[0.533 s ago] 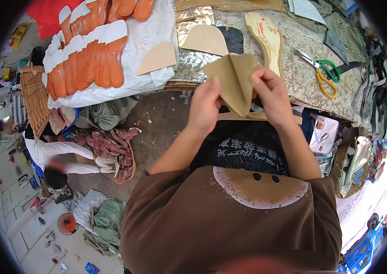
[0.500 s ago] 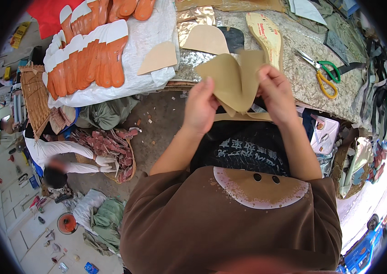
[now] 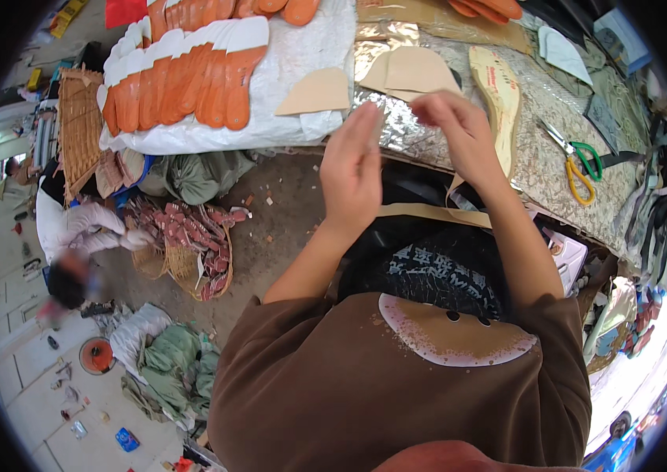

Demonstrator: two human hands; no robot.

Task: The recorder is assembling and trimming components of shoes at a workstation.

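My left hand (image 3: pixel 353 169) is raised in front of the bench edge, its fingers stretched out and no held piece visible in it. Opposite it, my right hand (image 3: pixel 463 138) has its fingers bent loosely toward the left, smeared by motion, with nothing seen in them. Just beyond the hands, two rounded beige sheet pieces (image 3: pixel 416 69) overlap on the bench, partly covering a dark piece. A similar single beige piece (image 3: pixel 314 92) lies to their left on white sheeting. To the right of these rests a long pale sole-shaped template (image 3: pixel 496 98) with red print.
Scissors (image 3: pixel 568 157) with green and yellow handles lie on the bench (image 3: pixel 534 114) at right. Rows of orange-and-white insoles (image 3: pixel 184 82) cover the white sheeting (image 3: pixel 294 47). A black bag (image 3: pixel 428 267) sits below my arms. At left, a person (image 3: pixel 82 236) bends beside a basket (image 3: pixel 188 263).
The folded olive-tan piece has left my hands, and a second beige piece now overlaps the one on the bench. My hands are apart and emptied. The view has shifted slightly left.
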